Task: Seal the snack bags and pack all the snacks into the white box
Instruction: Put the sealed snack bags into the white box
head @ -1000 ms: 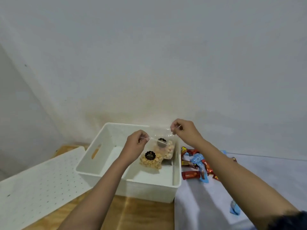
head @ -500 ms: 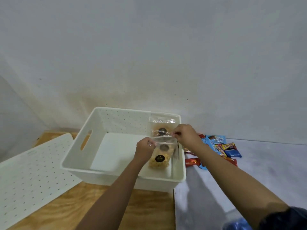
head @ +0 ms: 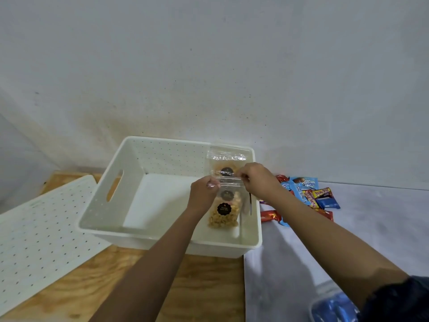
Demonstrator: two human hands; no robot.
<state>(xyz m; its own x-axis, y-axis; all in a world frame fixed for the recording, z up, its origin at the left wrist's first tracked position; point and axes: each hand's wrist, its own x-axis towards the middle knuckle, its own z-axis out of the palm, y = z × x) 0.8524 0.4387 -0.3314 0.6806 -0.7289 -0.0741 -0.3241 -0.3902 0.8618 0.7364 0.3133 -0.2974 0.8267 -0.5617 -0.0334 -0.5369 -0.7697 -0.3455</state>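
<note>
A clear snack bag (head: 224, 211) of yellow crackers with a black round label hangs inside the white box (head: 109, 180), near its right wall. My left hand (head: 203, 190) pinches the bag's top left corner and my right hand (head: 257, 180) pinches its top right corner, stretching the zip strip between them. A second clear snack bag (head: 226, 160) leans upright against the box's back right corner. Small wrapped snacks (head: 311, 194) in blue, red and yellow lie on the white cloth right of the box.
A white perforated lid (head: 39, 233) lies on the wooden table (head: 204, 287) left of the box. A white cloth (head: 371, 219) covers the surface at right. A blue packet (head: 334, 305) shows at the bottom right. A pale wall stands close behind.
The bag held between both hands has come down into the box's right side, and my hands have drawn closer together along its top. The view has shifted slightly.
</note>
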